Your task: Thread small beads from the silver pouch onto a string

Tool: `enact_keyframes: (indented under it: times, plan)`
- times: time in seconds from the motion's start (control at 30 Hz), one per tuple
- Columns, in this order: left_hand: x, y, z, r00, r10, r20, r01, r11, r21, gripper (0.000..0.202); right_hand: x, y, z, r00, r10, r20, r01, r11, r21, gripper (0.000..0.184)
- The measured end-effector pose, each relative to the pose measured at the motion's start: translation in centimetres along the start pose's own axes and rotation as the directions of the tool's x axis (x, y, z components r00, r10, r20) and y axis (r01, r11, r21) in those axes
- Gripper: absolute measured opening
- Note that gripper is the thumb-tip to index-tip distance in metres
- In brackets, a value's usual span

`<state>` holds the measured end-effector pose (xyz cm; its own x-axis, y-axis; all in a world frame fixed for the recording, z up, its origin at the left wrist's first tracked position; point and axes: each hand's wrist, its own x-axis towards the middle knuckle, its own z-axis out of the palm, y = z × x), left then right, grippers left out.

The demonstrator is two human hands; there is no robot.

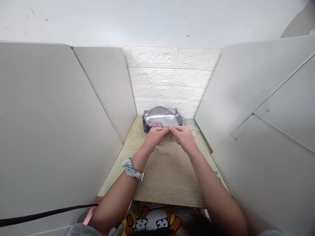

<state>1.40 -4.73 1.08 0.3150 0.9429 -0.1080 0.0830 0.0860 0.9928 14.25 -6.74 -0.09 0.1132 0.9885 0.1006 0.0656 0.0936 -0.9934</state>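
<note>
My left hand (155,137) and my right hand (182,137) meet fingertip to fingertip just in front of a silver-lined pouch (164,114). Both are closed in a pinch, and whatever sits between the fingertips is too small to make out. Inside the pouch, toward its left, lies a heap of small pink and multicoloured beads (155,124). Beside the fingers of my right hand, more tiny beads (172,137) show, partly covered by it. A thin strand of beads (162,153) rests on the table below the hands.
Pale blue and clear beads (190,123) are spread at the back right of the wood-grain table (169,183). Grey panels (98,88) close in both sides, and a white brick-pattern wall (167,77) stands behind. A black cable (49,212) crosses at lower left.
</note>
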Motion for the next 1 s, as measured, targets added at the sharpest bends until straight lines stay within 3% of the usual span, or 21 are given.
enact_keyframes:
  times: [0.17, 0.27, 0.47, 0.57, 0.63, 0.73, 0.83, 0.93, 1.0]
  plan:
    - [0.0, -0.1, -0.1, 0.998, -0.001, 0.061, -0.002, 0.999, 0.038, 0.028, -0.1, -0.7, -1.2, 0.992, 0.108, 0.067, -0.1, 0.989, -0.106, 0.036]
    - [-0.1, 0.0, -0.1, 0.997, -0.009, 0.071, 0.005, 0.999, 0.053, 0.026, -0.2, -1.3, -1.7, 0.986, 0.118, 0.115, -0.092, 0.974, -0.209, 0.035]
    - [0.0, -0.2, 0.3, 0.997, -0.042, 0.057, 0.038, 0.997, 0.074, 0.026, -0.2, -1.5, -2.1, 0.98, -0.105, 0.167, 0.171, 0.876, -0.452, 0.021]
    - [0.2, -0.5, 0.4, 0.999, -0.046, 0.019, 0.044, 0.996, 0.081, 0.029, -0.3, -1.3, -1.9, 0.978, -0.15, 0.147, 0.207, 0.813, -0.545, 0.02]
    - [0.2, -0.6, 0.5, 1.0, -0.024, 0.004, 0.023, 0.996, 0.081, 0.032, -0.4, -1.4, -1.8, 0.978, -0.166, 0.127, 0.208, 0.815, -0.541, 0.02]
    - [0.1, -0.5, 0.4, 1.0, 0.01, -0.004, -0.01, 0.997, 0.074, 0.031, -0.4, -1.4, -1.5, 0.987, -0.14, 0.081, 0.161, 0.897, -0.412, 0.019]
    - [-0.1, -0.1, 0.5, 0.999, 0.014, -0.044, -0.012, 0.998, 0.057, 0.027, -0.1, -1.1, -1.1, 0.999, 0.017, 0.038, -0.013, 0.996, -0.086, 0.021]
    - [-0.2, 0.2, 0.6, 0.998, 0.019, -0.061, -0.016, 0.999, 0.041, 0.023, 0.2, -0.5, -0.8, 0.98, 0.166, 0.112, -0.19, 0.946, 0.261, 0.024]
    - [-0.3, 0.3, 0.7, 0.998, 0.032, -0.062, -0.03, 0.999, 0.034, 0.022, 0.3, -0.2, -0.7, 0.968, 0.185, 0.167, -0.236, 0.896, 0.376, 0.026]
